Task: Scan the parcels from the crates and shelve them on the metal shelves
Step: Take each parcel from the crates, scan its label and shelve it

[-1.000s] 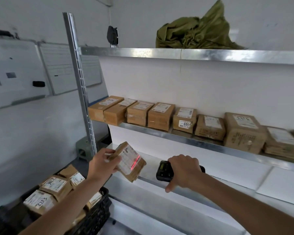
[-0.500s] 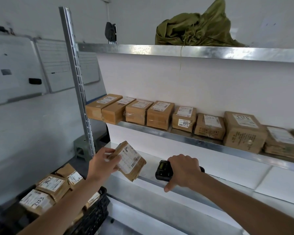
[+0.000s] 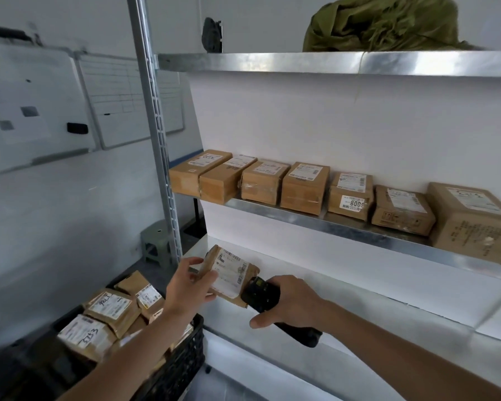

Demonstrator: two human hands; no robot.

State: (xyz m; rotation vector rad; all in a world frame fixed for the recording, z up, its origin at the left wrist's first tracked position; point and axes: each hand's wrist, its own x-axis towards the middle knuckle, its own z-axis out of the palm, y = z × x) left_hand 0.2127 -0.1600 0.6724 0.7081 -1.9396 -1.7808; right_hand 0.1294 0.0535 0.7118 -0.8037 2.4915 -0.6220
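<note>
My left hand (image 3: pixel 190 287) grips a small brown cardboard parcel (image 3: pixel 229 273) with a white label, held tilted over the left end of the lower metal shelf (image 3: pixel 359 299). My right hand (image 3: pixel 292 302) holds a black handheld scanner (image 3: pixel 265 295) just to the parcel's right, its head close to the label. A black crate (image 3: pixel 182 363) at lower left holds several more labelled parcels (image 3: pixel 110 308). Several brown parcels (image 3: pixel 301 186) stand in a row on the middle shelf (image 3: pixel 344 230).
A slotted metal upright (image 3: pixel 156 140) stands left of the shelves. An olive-green bag (image 3: pixel 382 24) lies on the top shelf (image 3: pixel 301 62). Whiteboards (image 3: pixel 41 111) hang on the left wall. A small green stool (image 3: pixel 156 241) sits on the floor behind the upright.
The red scan line seen on the label a second ago is gone. The parcel has tipped flatter and moved toward the shelf, and the scanner now sits closer to it.
</note>
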